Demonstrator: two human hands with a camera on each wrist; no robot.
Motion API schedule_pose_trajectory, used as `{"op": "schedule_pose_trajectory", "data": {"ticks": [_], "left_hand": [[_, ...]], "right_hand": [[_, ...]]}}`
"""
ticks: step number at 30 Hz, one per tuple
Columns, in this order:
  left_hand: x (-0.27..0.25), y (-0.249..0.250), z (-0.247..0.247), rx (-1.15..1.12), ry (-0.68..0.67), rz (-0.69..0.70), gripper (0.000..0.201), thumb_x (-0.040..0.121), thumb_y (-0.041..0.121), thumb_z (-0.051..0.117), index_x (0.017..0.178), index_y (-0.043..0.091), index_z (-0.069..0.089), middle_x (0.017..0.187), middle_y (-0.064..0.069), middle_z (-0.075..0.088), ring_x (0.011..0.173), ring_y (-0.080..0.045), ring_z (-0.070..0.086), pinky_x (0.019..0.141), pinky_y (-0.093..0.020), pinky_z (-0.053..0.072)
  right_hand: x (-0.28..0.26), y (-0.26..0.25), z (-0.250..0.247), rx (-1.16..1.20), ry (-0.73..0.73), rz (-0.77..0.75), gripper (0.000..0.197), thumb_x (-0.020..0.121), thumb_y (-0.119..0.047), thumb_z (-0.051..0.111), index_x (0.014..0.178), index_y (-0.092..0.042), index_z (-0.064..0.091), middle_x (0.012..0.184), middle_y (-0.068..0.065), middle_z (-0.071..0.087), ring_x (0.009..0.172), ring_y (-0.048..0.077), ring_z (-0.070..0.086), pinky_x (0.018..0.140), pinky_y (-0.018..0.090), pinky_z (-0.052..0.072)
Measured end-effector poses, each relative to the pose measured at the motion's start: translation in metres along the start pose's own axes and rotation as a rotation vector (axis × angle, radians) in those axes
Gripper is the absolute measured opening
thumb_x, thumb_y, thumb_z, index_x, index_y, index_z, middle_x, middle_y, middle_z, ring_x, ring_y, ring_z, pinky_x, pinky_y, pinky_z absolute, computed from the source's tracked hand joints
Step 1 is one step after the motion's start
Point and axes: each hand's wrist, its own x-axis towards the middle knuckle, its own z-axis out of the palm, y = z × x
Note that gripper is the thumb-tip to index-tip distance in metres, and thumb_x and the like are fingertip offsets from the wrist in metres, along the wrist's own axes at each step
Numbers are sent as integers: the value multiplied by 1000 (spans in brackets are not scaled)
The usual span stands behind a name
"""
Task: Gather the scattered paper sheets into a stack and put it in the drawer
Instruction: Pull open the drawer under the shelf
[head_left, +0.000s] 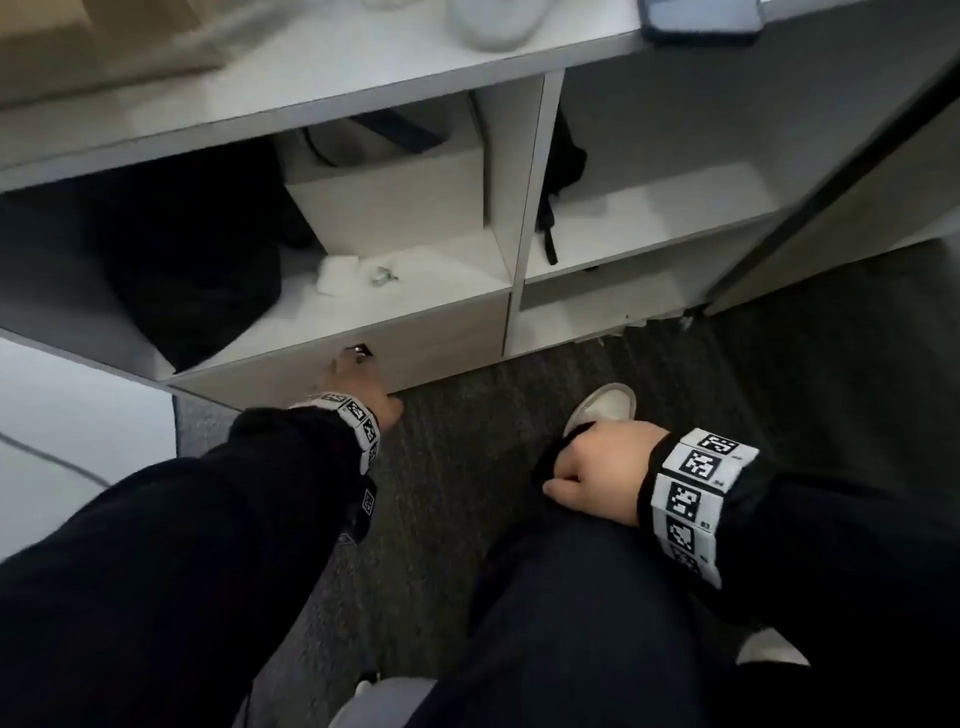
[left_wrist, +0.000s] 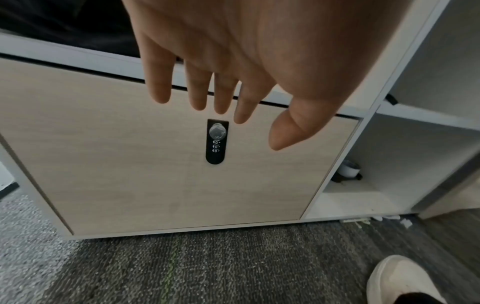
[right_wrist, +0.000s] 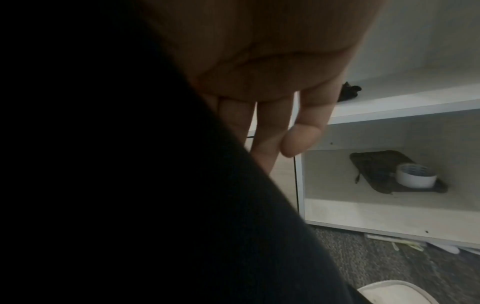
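The drawer has a pale wood front and is closed, at the bottom of a white shelf unit. A black combination lock with a round knob sits in the middle of the front. My left hand reaches to the lock, fingers straight and spread, holding nothing; in the left wrist view my left hand hovers just above the lock's knob. My right hand rests on my black-trousered knee, its fingers loose and holding nothing. No paper sheets show in any view.
The open shelf above the drawer holds a black bag, a white box and small white items. The right compartment holds a tape roll on a dark pouch. A phone lies on the top. My white shoe stands on grey carpet.
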Motion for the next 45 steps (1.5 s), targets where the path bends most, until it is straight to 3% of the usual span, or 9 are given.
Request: {"op": "schedule_pose_trajectory", "data": {"ticks": [4,7,13,20,24,31,37,45], "left_hand": [[10,4,-1,35,-60,7,91,77,47,68,152,14,28,159,-7,20,143,-33,26,115,-51,32],[14,7,1,25,-62,-5,87,76,47,66,148,13,32,153,-8,22,138,-34,30,113,-49,35],[16,7,6,91,-21,-37,91,74,50,68,148,13,28,150,-9,18,138,-33,22,107,-54,35],[16,1,17,64,29,-41,92,71,51,66,147,15,28,149,-8,22,133,-34,26,100,-57,39],[15,1,19,3,66,-45,85,73,50,66,144,17,31,147,-7,25,131,-33,30,99,-54,41],[5,-2,19,43,123,-18,67,75,47,63,131,18,39,135,-11,37,121,-35,39,89,-48,39],[-33,6,30,58,87,-22,78,77,50,64,139,15,34,134,-12,35,118,-35,46,90,-46,44],[-96,-1,37,81,-155,29,89,82,50,65,153,19,21,140,-4,25,101,-30,60,81,-40,54]], "right_hand": [[6,6,7,-2,33,5,42,94,-55,39,65,-27,52,85,-6,65,86,18,61,79,37,53],[7,8,9,28,47,5,44,94,-55,40,58,-28,45,81,-6,64,82,17,60,77,36,52],[8,10,9,62,69,-9,39,93,-55,40,67,-30,53,83,-6,65,81,15,60,76,36,53],[9,11,13,87,74,-17,37,92,-57,39,74,-31,59,88,-7,66,84,14,61,79,38,53],[8,13,12,90,86,-11,40,92,-56,40,85,-28,68,92,-8,67,87,13,61,81,37,53],[9,14,14,105,79,-7,42,92,-57,38,89,-30,69,95,-9,67,89,12,62,82,37,52],[9,11,11,89,54,7,40,92,-56,39,89,-29,68,98,-8,66,93,14,61,84,38,52],[-5,6,6,84,27,93,37,97,-51,37,82,-26,61,92,-6,66,93,16,60,84,34,49]]}}
